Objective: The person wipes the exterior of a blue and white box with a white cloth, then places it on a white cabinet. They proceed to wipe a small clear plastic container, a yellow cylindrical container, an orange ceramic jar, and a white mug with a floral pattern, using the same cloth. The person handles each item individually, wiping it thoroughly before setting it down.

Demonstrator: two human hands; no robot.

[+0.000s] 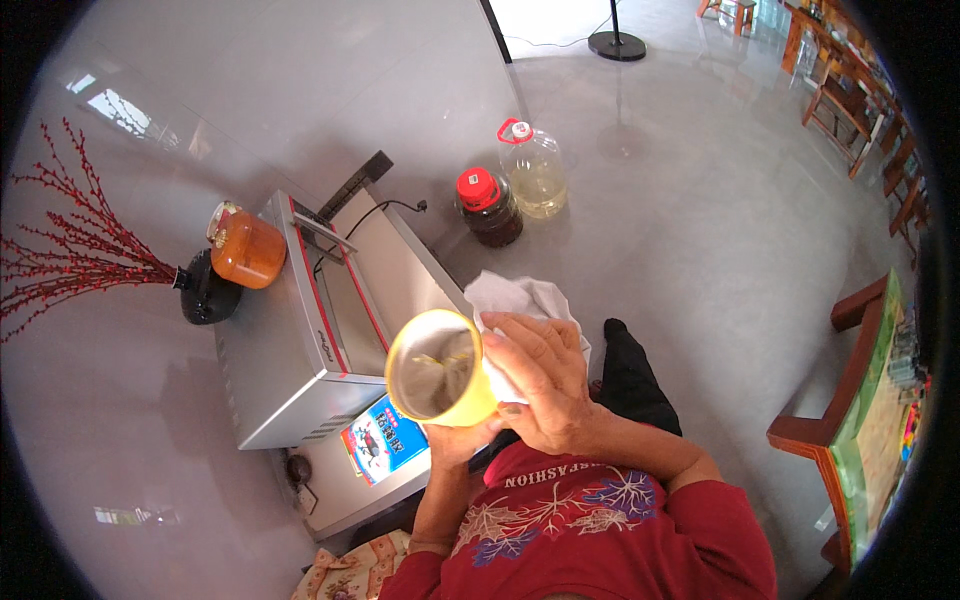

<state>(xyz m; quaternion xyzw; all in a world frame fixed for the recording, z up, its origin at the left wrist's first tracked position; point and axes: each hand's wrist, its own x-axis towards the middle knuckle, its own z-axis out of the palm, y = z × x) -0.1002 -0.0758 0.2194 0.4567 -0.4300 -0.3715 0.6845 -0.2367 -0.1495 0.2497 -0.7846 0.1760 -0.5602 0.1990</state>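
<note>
A yellow cup with a shiny metal-looking inside is tilted, its mouth turned toward the oven. My left hand holds it from below, with most of the fingers hidden behind the cup. My right hand grips a white cloth and presses part of it against the cup's right side. The rest of the cloth hangs beyond my knuckles.
A silver countertop oven stands on a white cabinet at left, beside a blue printed packet. An orange-filled jar and black vase are behind it. A red-lidded jar and clear jug stand on the floor. A wooden chair is at right.
</note>
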